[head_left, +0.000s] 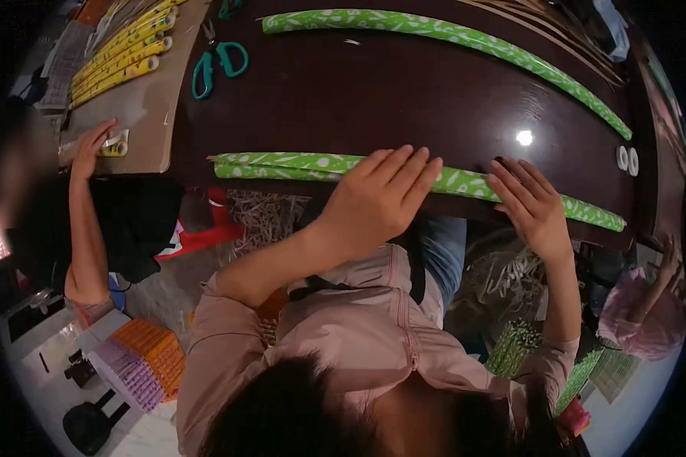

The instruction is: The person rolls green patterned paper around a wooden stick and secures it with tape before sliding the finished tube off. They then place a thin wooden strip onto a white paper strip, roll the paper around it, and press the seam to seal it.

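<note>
A long green roll of wrapping paper with a white print (282,166) lies along the near edge of the dark table. My left hand (389,190) rests flat across its middle, fingers stretched out and pointing away from me. Farther right, my right hand (532,206) lies over the same roll with its fingers extended. Both palms press on the paper from above and hide parts of it. A loose paper edge shows along the roll's left half. A second green roll (434,29) lies at the far side of the table.
Teal-handled scissors (219,67) lie at the left, and two white tape rolls (627,160) at the right edge. Yellow rolls (129,53) lie on the adjoining brown table. A co-worker's hand (91,148) is there; another person in pink (644,312) is at right.
</note>
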Available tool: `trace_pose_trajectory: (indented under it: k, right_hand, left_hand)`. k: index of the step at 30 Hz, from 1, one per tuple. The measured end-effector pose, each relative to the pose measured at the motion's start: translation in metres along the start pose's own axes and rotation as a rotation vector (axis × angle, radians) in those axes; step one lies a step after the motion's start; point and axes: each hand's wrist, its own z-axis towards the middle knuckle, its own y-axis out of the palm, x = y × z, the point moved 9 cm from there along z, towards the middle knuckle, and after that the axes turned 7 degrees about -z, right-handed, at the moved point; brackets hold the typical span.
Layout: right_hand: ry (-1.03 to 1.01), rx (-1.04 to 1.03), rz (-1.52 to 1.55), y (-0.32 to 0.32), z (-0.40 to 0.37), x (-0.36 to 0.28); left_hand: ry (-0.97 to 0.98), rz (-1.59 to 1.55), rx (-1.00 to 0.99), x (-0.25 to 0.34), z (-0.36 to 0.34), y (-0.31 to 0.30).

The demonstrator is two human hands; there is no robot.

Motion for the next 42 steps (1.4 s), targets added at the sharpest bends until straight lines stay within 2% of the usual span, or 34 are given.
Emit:
trace_pose_trajectory:
  k: [3,8,10,13,17,28,32,34,35,36,39,42]
  right_hand:
    - [-0.002,-0.018,0.025,0.002,0.000,0.002]
    - [-0.012,-0.031,-0.013,-0.006,0.009,0.004]
    - [-0.044,-0.022,0.024,-0.010,0.022,-0.002]
    - [-0.101,0.010,0.277,-0.007,0.062,-0.028]
    - [-0.074,0.017,0.412,0.010,0.091,-0.053]
    - [-0.205,-0.037,0.186,0.014,0.089,-0.064]
    - [-0.238,-0.104,0.055,0.022,0.089,-0.067]
    - [-0.270,-0.074,0.065,0.020,0.091,-0.074]
    - [-0.205,-0.095,0.096,0.024,0.091,-0.072]
    - [-0.140,-0.121,0.126,0.029,0.091,-0.067]
    - [-0.181,-0.112,0.043,0.030,0.088,-0.071]
    - [-0.189,-0.099,-0.004,0.033,0.086,-0.075]
  left_hand:
    - [-0.116,-0.119,-0.149,-0.039,-0.024,-0.016]
    - [-0.108,-0.146,-0.216,-0.057,-0.036,-0.033]
    - [-0.074,-0.101,-0.154,-0.054,-0.037,-0.034]
    - [-0.039,-0.126,-0.086,-0.053,-0.035,-0.035]
    - [-0.012,-0.090,-0.079,-0.055,-0.037,-0.033]
    - [0.096,0.008,0.034,-0.055,-0.053,-0.028]
    - [-0.016,-0.020,0.051,-0.056,-0.057,-0.030]
    - [-0.063,-0.017,0.052,-0.056,-0.055,-0.032]
    - [-0.088,-0.040,0.038,-0.056,-0.055,-0.030]
    - [-0.140,-0.065,0.047,-0.055,-0.055,-0.031]
    - [-0.270,-0.096,0.083,-0.055,-0.051,-0.024]
    - [-0.477,-0.027,0.160,-0.066,-0.053,-0.024]
